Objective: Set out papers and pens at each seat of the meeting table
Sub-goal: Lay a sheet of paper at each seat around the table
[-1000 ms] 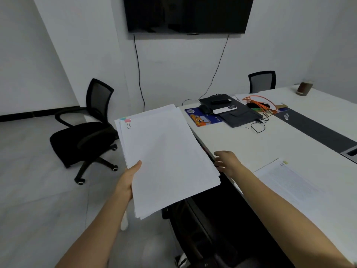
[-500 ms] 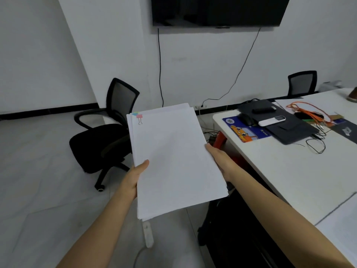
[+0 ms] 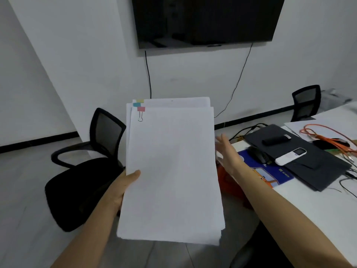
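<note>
Holding the clipped stack of white papers (image 3: 172, 171) mid-frame, left fingers (image 3: 135, 174) gripping its edge, right fingers (image 3: 222, 142) straight, empty, beside it. Guessing plenty's left to hand out; no pens showing on the white counter (image 3: 318, 209), right.

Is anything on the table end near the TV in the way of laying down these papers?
Yes. A blue mouse pad with a mouse, a dark case carrying a white remote, and orange cables cover that end. Free white table top shows nearer you.

The left hand (image 3: 117, 192) is gripping a stack of papers (image 3: 172, 171) while the right hand (image 3: 229, 153) is reaching, fingers spread, beside it.
</note>
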A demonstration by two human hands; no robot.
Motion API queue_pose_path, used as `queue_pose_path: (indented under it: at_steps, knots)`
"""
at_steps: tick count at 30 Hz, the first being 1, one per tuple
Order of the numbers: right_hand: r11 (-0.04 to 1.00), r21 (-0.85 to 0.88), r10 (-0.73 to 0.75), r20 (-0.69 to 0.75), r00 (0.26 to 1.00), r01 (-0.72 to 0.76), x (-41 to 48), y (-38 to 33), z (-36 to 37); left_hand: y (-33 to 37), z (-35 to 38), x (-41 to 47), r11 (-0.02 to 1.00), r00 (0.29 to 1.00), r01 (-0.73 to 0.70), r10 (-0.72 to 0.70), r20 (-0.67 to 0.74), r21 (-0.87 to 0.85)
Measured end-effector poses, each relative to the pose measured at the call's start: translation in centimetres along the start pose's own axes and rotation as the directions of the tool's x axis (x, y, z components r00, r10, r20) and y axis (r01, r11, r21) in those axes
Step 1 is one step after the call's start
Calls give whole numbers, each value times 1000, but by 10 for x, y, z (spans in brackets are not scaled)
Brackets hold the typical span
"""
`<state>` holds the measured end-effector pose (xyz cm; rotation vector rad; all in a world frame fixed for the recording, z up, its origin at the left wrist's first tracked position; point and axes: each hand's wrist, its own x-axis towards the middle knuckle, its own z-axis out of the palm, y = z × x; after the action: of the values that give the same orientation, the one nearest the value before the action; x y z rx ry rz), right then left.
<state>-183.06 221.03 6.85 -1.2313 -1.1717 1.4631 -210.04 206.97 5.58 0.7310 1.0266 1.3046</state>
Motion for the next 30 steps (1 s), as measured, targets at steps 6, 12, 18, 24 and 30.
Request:
queue_pose_path:
  at_steps: [6,12,18,24,30]
  knots:
    - [998,-45,-33,216,976,44,81,-32,21,23,-13,75,1000,998,24,-23,60,-18]
    - [998,56,20,338,941,-42,141,-32,46,43,-38,194,998,998,64,-63,-27,18]
    - [971,119,166,297,940,-209,217,-32,75,68,-72,304,991,991,134,-134,-26,28]
    - [921,277,214,223,951,-273,280,-40,86,96,-71,390,972,970,231,-234,69,54]
    - [943,262,172,152,973,-208,323,-38,52,85,-42,466,966,958,235,-249,143,103]
